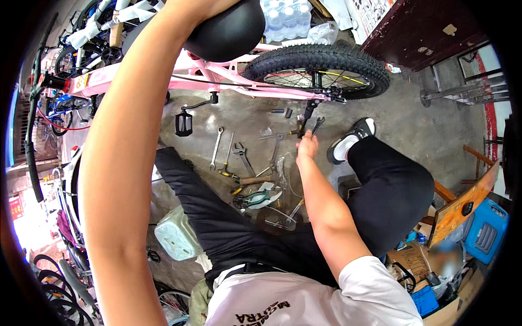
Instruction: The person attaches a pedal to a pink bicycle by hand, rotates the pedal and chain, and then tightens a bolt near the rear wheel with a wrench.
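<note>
At the top edge my left hand [209,6] lies against the black bicycle saddle [228,33]; its fingers are out of the picture. The saddle belongs to a pink bicycle frame [212,76] standing across the view, its knobby rear wheel [321,68] on the right. My right hand [308,145] is closed around a dark open-ended wrench [318,125], its forked head showing beyond the fingers. Just beside it, a black kickstand-like part [309,111] hangs below the wheel's hub. A black pedal [184,124] sits further left.
Between my legs lie a combination wrench [216,146], an adjustable wrench [243,156], a hammer [255,179], green-handled pliers [254,199] and other tools. A pale green plastic stool [176,233] is at left. Boxes and a blue case [485,231] crowd the right; bottled water [285,20] stands behind.
</note>
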{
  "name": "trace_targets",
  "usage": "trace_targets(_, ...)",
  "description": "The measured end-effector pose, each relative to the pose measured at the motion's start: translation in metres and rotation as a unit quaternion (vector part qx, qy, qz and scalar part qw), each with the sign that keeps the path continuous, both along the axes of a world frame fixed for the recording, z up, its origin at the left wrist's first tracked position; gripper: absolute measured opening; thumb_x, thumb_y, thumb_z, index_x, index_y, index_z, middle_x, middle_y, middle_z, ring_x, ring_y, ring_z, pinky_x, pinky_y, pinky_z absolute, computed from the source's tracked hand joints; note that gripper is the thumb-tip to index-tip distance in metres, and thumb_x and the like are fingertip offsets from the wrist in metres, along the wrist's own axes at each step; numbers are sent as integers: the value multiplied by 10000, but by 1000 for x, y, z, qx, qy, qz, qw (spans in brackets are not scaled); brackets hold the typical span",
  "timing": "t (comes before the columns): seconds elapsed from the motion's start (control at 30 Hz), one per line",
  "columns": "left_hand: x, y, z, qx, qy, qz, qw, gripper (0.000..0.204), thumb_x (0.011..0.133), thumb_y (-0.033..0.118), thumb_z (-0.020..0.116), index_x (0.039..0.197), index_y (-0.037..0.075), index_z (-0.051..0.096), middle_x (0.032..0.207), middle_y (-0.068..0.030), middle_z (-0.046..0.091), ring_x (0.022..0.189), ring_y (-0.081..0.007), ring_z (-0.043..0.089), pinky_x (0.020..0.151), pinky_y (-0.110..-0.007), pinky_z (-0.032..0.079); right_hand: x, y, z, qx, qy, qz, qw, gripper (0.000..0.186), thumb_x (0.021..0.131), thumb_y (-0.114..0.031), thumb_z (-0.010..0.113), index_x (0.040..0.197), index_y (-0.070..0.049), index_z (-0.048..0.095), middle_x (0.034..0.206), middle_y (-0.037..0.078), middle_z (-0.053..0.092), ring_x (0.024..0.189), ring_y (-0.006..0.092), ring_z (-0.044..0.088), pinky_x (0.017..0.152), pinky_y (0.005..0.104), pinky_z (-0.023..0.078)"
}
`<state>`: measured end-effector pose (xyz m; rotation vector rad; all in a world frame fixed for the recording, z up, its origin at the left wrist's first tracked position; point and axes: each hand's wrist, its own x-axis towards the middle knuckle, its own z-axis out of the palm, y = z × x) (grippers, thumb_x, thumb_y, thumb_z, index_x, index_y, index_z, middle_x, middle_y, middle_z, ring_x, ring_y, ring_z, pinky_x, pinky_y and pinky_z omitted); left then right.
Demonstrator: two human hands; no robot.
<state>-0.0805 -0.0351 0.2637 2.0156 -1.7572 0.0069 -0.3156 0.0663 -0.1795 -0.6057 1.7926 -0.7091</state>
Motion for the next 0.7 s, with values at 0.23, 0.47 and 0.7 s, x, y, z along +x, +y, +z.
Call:
trace_targets(0.23,-6,8,9,-4,-15,9,1000,436,889,408,575,969,17,750,944,-255,704,928,-409,683,857,-452,534,-85,-41,30,-209,271,361,867,504,1005,-522,464,936,-34,564,835,281,649,856,509,609,732,579,452)
trace_targets(0.47,-4,6,7,4,-8,21,1000,411,853,396,560,962,59,768,979,-220,719,954,-387,687,883,-438,539,-111,-118,76,-281,348,561,697,360,991,-417,538,1110,-93,641,982,213,665,964,415,645,797,514,504)
trace_targets(0.7,-4,6,7,-7,7,19,1000,381,836,342,526,940,78,780,1030,-240,710,1010,-398,681,932,-452,531,-111,-139,96,-240,320,565,722,395,953,-474,589,1103,-117,666,966,198,699,945,417,660,792,513,510)
